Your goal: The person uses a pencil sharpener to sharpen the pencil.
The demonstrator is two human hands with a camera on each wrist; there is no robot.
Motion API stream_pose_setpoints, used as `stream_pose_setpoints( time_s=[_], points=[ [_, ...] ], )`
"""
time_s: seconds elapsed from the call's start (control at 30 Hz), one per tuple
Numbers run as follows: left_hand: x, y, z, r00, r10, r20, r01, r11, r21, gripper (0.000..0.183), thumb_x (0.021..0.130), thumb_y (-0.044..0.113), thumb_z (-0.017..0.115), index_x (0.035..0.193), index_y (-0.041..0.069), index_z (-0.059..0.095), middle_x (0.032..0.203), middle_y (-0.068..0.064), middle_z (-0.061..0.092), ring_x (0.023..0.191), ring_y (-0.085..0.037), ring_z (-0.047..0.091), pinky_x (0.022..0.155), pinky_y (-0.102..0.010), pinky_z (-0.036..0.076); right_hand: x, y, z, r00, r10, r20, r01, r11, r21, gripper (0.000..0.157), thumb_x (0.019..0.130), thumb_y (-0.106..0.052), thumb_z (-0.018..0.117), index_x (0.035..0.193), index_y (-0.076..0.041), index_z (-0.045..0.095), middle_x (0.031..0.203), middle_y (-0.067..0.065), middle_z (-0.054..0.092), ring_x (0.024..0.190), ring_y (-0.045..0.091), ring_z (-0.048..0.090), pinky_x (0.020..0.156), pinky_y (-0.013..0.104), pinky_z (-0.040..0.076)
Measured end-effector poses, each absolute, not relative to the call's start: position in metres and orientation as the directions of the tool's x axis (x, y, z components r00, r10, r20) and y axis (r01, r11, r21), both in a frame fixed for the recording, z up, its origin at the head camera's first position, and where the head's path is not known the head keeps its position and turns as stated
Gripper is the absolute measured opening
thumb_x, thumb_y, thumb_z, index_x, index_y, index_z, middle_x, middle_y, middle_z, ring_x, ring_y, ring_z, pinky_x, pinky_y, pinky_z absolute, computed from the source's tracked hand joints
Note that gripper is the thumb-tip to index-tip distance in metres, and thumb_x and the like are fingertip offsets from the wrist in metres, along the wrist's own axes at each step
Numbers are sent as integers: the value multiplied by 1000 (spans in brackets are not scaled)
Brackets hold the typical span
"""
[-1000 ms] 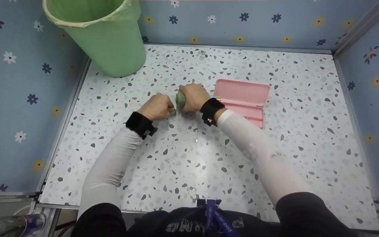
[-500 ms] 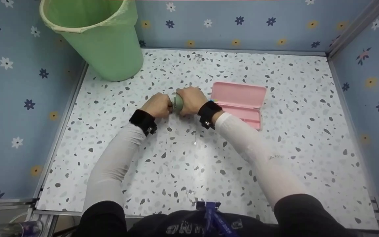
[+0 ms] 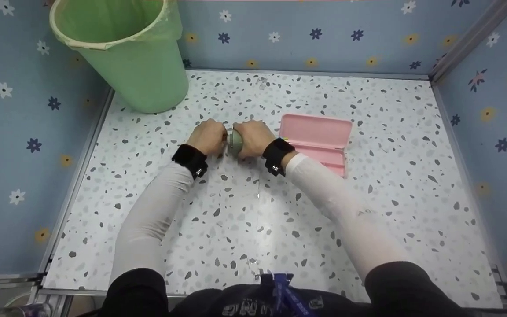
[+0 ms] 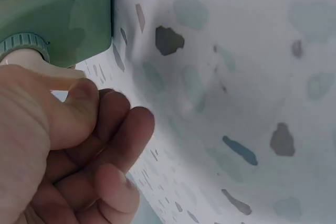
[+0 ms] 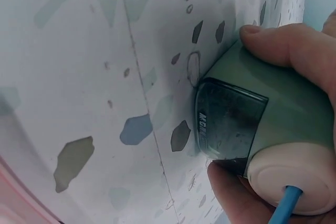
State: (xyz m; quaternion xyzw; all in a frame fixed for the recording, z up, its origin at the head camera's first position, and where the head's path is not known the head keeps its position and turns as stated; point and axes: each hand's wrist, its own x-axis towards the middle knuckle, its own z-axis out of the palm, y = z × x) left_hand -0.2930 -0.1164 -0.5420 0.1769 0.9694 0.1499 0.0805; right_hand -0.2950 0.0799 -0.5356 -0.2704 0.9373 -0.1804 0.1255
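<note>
Right wrist view, sharpener: green, near middle of table, resting or just above, can't tell; gripped by right hand.
Pencil: blue, already inserted through cream dial, not yet out; hidden at the point, so can't tell how sharp.
Crank: pinched by left hand; probably mid-sharpening, unfinished.
Pink case: opened out, near right hand.
Bin: green, back left.

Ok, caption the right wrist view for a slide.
Right hand gripping a green sharpener with a blue pencil in it.

the speckled white table bears a green bin, an open pink case and a green sharpener.
</note>
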Motion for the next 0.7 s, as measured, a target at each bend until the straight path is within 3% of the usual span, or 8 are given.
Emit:
stream_pose_setpoints(
  time_s=[0.2, 0.53, 0.7],
  points=[
    [-297, -115, -536, -935, 354, -41, 326, 896, 301, 15, 97, 1, 69, 95, 3, 85, 96, -21, 82, 88, -42, 77, 83, -55, 65, -297, 80, -531, -830, -544, -125, -459, 793, -401, 54, 71, -24, 101, 113, -13, 69, 107, 8, 80, 99, 31, 76, 91, 44, 64],
    [-295, -116, -523, -920, 384, 74, 390, 884, 257, 19, 96, -3, 65, 86, 2, 80, 92, -19, 82, 90, -45, 79, 82, -59, 65, -297, 79, -536, -828, -545, -132, -462, 797, -389, 54, 71, -25, 100, 115, -12, 71, 108, 9, 81, 99, 31, 76, 92, 46, 64],
    [-286, -116, -517, -918, 384, 102, 397, 885, 243, 24, 93, -7, 61, 91, 2, 84, 95, -19, 83, 90, -46, 79, 80, -59, 65, -295, 78, -536, -833, -538, -126, -450, 794, -409, 53, 70, -24, 101, 112, -13, 71, 104, 7, 80, 96, 30, 75, 89, 46, 64]
  ],
)
